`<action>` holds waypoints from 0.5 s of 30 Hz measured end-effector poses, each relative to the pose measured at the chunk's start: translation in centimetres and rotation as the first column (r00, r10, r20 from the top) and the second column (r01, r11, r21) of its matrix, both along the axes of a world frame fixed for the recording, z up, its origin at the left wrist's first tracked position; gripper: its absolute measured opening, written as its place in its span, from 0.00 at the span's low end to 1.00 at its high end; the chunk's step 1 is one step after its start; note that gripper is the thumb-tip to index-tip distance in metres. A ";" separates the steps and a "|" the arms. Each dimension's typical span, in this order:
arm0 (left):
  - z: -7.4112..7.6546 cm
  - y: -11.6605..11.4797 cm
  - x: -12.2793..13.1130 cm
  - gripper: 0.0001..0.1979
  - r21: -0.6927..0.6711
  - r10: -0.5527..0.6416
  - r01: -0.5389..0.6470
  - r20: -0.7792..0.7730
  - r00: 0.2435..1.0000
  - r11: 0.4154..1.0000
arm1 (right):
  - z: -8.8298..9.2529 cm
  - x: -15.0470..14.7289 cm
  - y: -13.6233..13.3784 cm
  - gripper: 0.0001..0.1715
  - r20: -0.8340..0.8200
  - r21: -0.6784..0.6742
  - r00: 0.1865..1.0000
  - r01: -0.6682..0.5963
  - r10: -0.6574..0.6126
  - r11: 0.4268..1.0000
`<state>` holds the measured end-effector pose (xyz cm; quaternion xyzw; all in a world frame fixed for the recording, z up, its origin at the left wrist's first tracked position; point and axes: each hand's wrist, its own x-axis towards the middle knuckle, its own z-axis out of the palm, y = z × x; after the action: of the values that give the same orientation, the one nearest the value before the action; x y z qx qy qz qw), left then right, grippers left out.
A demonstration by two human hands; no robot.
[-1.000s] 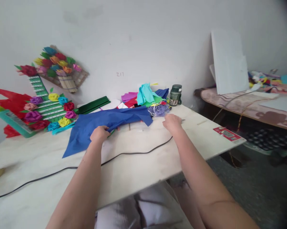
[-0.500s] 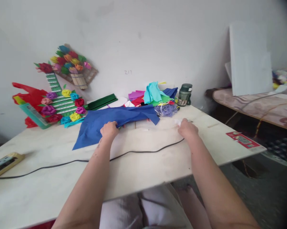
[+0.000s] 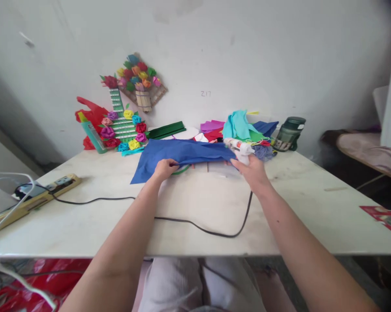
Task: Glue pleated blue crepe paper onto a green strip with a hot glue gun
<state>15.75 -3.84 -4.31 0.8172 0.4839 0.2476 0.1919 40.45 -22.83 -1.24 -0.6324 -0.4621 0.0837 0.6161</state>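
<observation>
A blue sheet [image 3: 179, 151], of paper or cloth, lies across the middle of the table with its near edge raised. My left hand [image 3: 165, 169] pinches that edge. My right hand [image 3: 255, 174] is closed around a white hot glue gun [image 3: 243, 148], its nozzle pointing left over the sheet's right end. My right fingertips are close to the sheet's edge; whether they grip it too I cannot tell. From the glue gun a black cord [image 3: 215, 232] runs down and left across the table. Beneath the raised edge, a green curved piece [image 3: 181, 170] shows partly; the rest is covered.
A power strip [image 3: 63, 182] lies at the left. Behind are a flower-decorated green craft [image 3: 124, 125], a glue bottle [image 3: 93, 134], turquoise sheets [image 3: 237, 125], purple string [image 3: 263, 152] and a dark green bottle [image 3: 289, 133]. A red card [image 3: 386, 219] lies at the right edge.
My right hand has come up and left to the sheet's right end with the glue gun, now plainly visible. My left hand still holds the edge. The view has turned left.
</observation>
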 end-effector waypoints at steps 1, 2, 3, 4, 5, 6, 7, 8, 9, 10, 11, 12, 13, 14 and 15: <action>-0.1 0.2 0.0 0.14 -0.006 0.007 -0.007 0.006 1.000 1.000 | 0.3 -1.1 0.7 0.25 -0.051 -0.040 0.997 -0.065 0.063 0.997; -0.2 0.4 -0.1 0.14 -0.011 0.011 -0.011 0.017 1.000 1.000 | 0.7 -2.1 1.4 0.25 -0.098 -0.065 0.988 -0.128 0.121 0.990; -0.4 0.5 -0.1 0.14 -0.012 0.013 -0.013 0.033 0.999 1.000 | 1.0 -3.1 2.1 0.24 -0.135 -0.085 0.979 -0.166 0.154 0.982; -0.5 0.6 -0.2 0.14 -0.013 0.014 -0.014 0.052 0.999 1.000 | 1.4 -4.0 2.9 0.22 -0.149 -0.090 0.974 -0.187 0.172 0.978; -0.6 0.6 -0.2 0.15 -0.014 0.014 -0.014 0.071 0.997 1.000 | 1.6 -4.9 3.7 0.21 -0.164 -0.077 0.965 -0.219 0.204 0.973; -0.7 0.7 -0.2 0.15 -0.017 0.014 -0.012 0.088 0.996 1.000 | 1.8 -5.6 4.6 0.20 -0.187 -0.053 0.952 -0.256 0.242 0.965; -0.8 0.6 -0.2 0.15 -0.024 0.015 -0.012 0.104 0.995 1.000 | 1.9 -6.4 5.5 0.21 -0.228 -0.046 0.926 -0.318 0.299 0.947; -0.9 0.6 -0.2 0.15 -0.033 0.014 -0.010 0.116 0.993 0.999 | 1.8 -7.0 6.4 0.21 -0.280 -0.039 0.900 -0.358 0.334 0.933; -1.0 0.6 -0.2 0.16 -0.042 0.010 -0.005 0.125 0.992 0.999 | 1.6 -7.7 7.2 0.22 -0.326 -0.038 0.870 -0.404 0.370 0.914; -1.0 0.5 -0.2 0.16 -0.048 0.001 0.005 0.131 0.991 0.999 | 1.4 -8.2 8.0 0.22 -0.356 -0.042 0.846 -0.439 0.398 0.897; -1.1 0.5 -0.2 0.15 -0.050 -0.010 0.017 0.135 0.991 0.999 | 1.0 -8.7 8.8 0.22 -0.368 -0.048 0.832 -0.463 0.415 0.885; -1.1 0.6 -0.2 0.15 -0.048 -0.023 0.030 0.140 0.990 0.998 | 0.6 -9.1 9.4 0.21 -0.369 -0.059 0.828 -0.473 0.421 0.879; -1.2 0.6 -0.3 0.15 -0.044 -0.038 0.044 0.146 0.989 0.998 | 0.1 -9.4 10.0 0.21 -0.361 -0.076 0.833 -0.473 0.418 0.878; -1.3 0.7 -0.4 0.15 -0.036 -0.053 0.060 0.154 0.987 0.998 | -0.4 -9.6 10.6 0.21 -0.340 -0.097 0.848 -0.462 0.407 0.881; -1.3 0.8 -0.4 0.15 -0.027 -0.067 0.072 0.164 0.984 0.997 | -0.9 -9.7 11.1 0.21 -0.305 -0.121 0.862 -0.458 0.406 0.881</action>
<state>15.33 -3.07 -5.65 0.8073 0.4417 0.2990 0.2526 30.73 -11.78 -2.13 -0.5505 -0.4936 0.3492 0.5756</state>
